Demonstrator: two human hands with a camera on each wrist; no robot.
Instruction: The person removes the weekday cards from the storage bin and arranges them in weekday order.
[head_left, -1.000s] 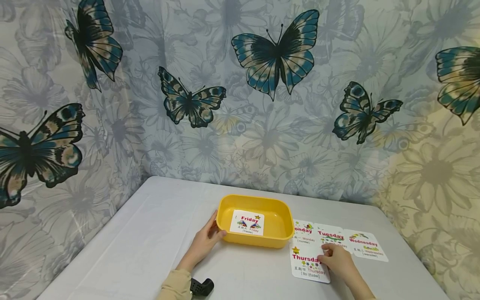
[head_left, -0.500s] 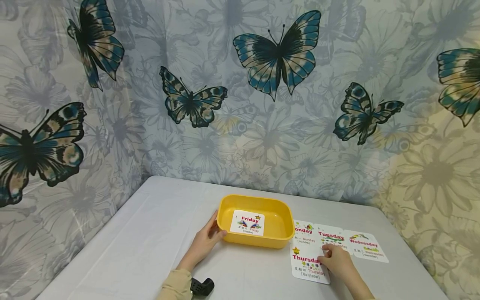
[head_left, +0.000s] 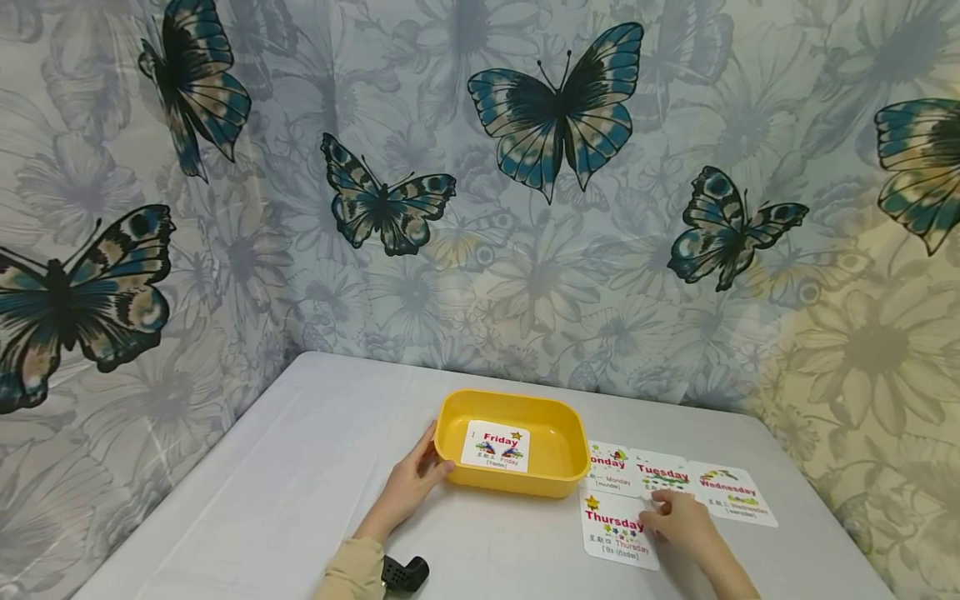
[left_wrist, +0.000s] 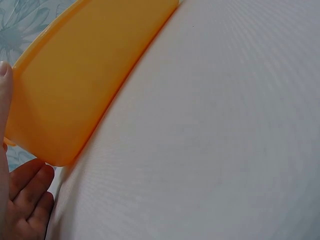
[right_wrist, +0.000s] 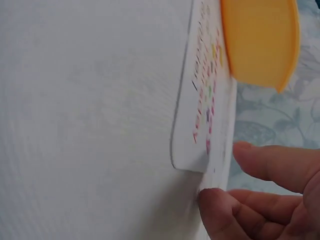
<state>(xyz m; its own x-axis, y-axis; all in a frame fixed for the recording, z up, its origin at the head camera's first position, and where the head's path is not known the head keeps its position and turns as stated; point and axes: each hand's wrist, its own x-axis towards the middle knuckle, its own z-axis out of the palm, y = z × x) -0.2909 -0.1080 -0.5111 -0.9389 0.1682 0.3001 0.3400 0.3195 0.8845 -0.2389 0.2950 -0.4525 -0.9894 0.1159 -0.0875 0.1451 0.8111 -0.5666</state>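
Note:
My left hand (head_left: 408, 483) holds the near left corner of a yellow plastic tray (head_left: 517, 479), thumb against its front and fingers along its left end. Those fingers (left_wrist: 32, 187) touch the tray's lower corner in the left wrist view. Inside lies a white "Friday" card (head_left: 495, 446). At the right edge of the "Thursday" card (head_left: 617, 533) is my right hand (head_left: 684, 525); its thumb and fingertips stand apart with nothing between them in the right wrist view. That card lies flat on the white tabletop.
Behind "Thursday" lie the "Monday" card (head_left: 609, 468), partly hidden by the tray, the "Tuesday" card (head_left: 662, 467) and the "Wednesday" card (head_left: 731, 492) in a row. A butterfly-patterned cloth (head_left: 480, 333) hangs behind the white table (head_left: 300, 467).
My right hand has let go of the "Thursday" card and shifted slightly right and down, uncovering the end of its printed word. The tray and left hand stay put.

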